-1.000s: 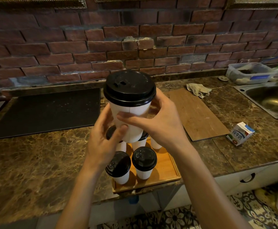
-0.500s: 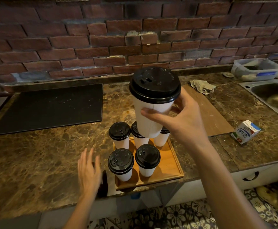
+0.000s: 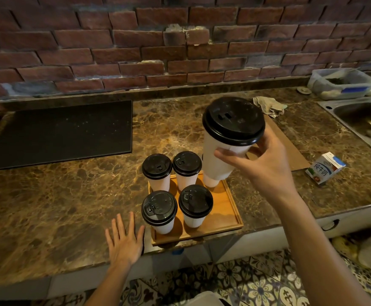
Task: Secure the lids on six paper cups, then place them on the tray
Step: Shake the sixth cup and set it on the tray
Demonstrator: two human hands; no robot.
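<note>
My right hand [image 3: 261, 164] grips a white paper cup [image 3: 218, 160] with a black lid [image 3: 233, 121] pressed on, holding it tilted above the back right of the wooden tray [image 3: 224, 208]. Several lidded cups stand on the tray: two at the back [image 3: 158, 181] [image 3: 186, 178] and two at the front [image 3: 159, 223] [image 3: 194, 217]. Below the held cup the base of another cup [image 3: 212, 183] shows; the rest of it is hidden. My left hand [image 3: 125, 241] lies flat on the counter with fingers spread, just left of the tray, holding nothing.
A black mat [image 3: 58, 131] covers the counter at the left. Behind the tray to the right lies a wooden board [image 3: 290, 149], with a rag [image 3: 268, 106] beyond it and a milk carton [image 3: 324, 167] beside it. A sink [image 3: 361, 122] and plastic container [image 3: 341, 82] are far right.
My left hand let go of the cup and dropped to the counter left of the tray. My right hand carried the cup rightward and lower, over the tray's back right.
</note>
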